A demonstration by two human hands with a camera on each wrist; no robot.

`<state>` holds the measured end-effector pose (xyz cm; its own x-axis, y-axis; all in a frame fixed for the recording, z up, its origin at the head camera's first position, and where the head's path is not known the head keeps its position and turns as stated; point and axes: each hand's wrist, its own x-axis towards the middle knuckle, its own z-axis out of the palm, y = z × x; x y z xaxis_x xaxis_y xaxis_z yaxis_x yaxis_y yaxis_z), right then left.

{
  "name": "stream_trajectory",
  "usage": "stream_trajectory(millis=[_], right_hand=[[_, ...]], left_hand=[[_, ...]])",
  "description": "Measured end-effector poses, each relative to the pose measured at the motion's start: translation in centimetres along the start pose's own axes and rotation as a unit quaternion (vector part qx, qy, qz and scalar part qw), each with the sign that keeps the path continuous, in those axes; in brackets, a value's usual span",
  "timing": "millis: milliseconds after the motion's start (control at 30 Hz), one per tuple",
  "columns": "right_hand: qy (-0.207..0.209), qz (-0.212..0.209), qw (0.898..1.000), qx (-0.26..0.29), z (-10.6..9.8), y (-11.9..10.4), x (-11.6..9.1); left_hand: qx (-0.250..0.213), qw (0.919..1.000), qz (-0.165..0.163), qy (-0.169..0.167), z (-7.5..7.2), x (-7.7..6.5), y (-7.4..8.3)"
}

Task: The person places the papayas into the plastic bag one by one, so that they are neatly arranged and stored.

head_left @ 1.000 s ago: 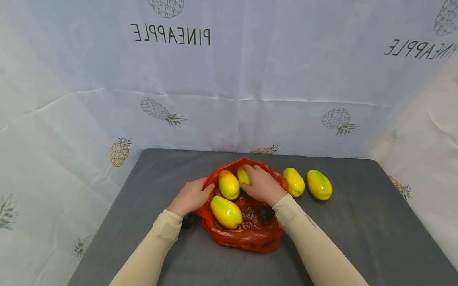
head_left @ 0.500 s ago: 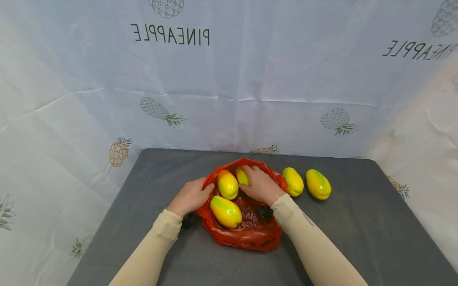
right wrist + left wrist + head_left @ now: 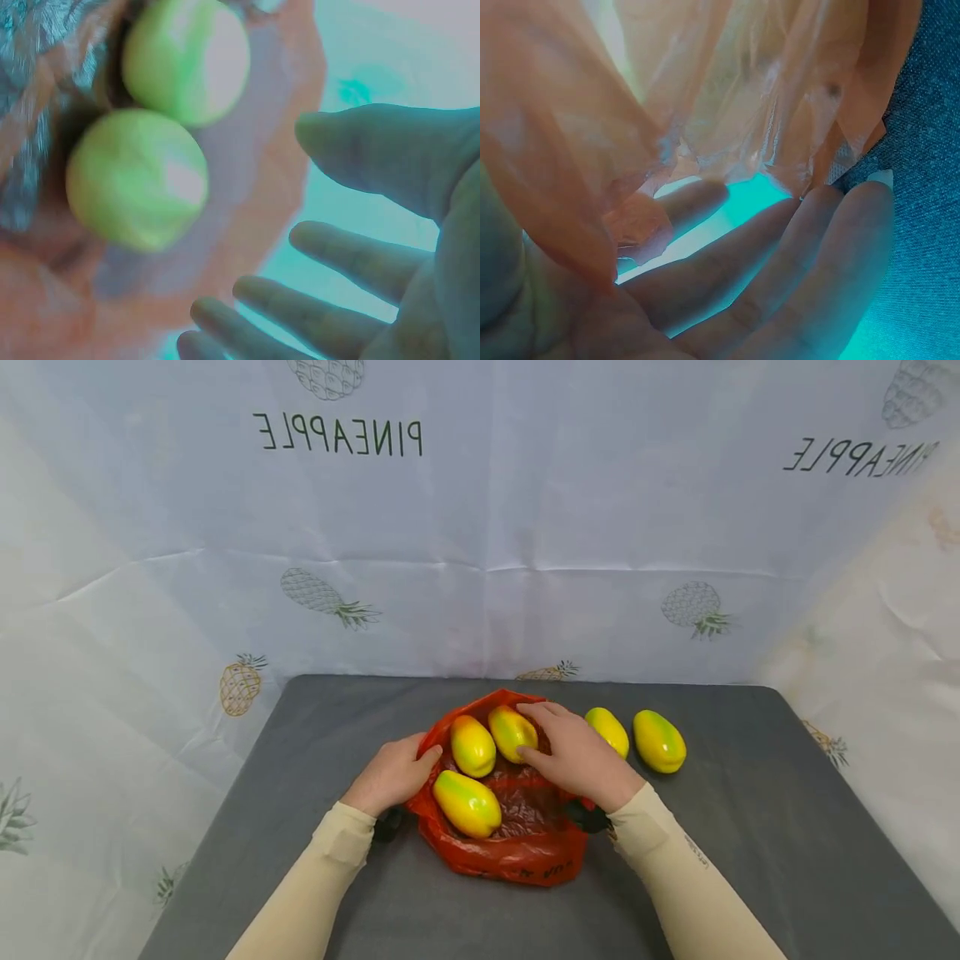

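A red plastic bag [image 3: 517, 860] lies with its mouth spread wide, and three glossy yellow-green mangoes [image 3: 467, 804] are inside. My left hand [image 3: 390, 772] holds the bag's left rim, thumb inside and fingers outside; in the left wrist view the thin film [image 3: 727, 90] hangs between thumb and fingers. Over the bag's right side is my right hand [image 3: 573, 752], its fingers spread beside the back mango [image 3: 512, 734]. In the right wrist view that hand [image 3: 405, 247] is apart from two mangoes [image 3: 139, 180] and holds nothing.
Two more mangoes lie on the grey table [image 3: 712, 860] right of the bag: one [image 3: 607, 732] partly behind my right hand, the other [image 3: 660, 742] farther right. A pineapple-print cloth [image 3: 487, 510] hangs behind the table.
My right hand has let go of the back mango and drawn back to the right, leaving that mango in the bag. My left hand keeps its hold on the rim. The view has shifted slightly.
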<state>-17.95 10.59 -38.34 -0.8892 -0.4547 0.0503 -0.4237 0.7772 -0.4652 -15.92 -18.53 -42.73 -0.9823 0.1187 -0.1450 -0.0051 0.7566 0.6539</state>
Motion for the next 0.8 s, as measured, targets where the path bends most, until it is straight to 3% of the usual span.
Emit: stream_trajectory(millis=[133, 333, 567, 800], right_hand=[[0.046, 0.013, 0.999, 0.002, -2.0, 1.6, -2.2], [0.082, 0.075, 0.994, 0.014, -4.2, 5.2, -4.8], [0.113, 0.136, 0.984, 0.006, -4.7, 8.9, -5.8], [0.120, 0.165, 0.979, 0.016, -4.4, 11.3, -6.2]], left_hand=[[0.001, 1.0000, 0.005, -0.007, 0.0, -0.1, 0.1], [0.004, 0.9999, -0.005, -0.011, 0.2, 0.0, 0.0], [0.008, 0.9999, -0.011, -0.010, 0.2, 0.2, 0.0], [0.005, 0.9998, -0.014, -0.011, 0.4, 0.2, -0.1]])
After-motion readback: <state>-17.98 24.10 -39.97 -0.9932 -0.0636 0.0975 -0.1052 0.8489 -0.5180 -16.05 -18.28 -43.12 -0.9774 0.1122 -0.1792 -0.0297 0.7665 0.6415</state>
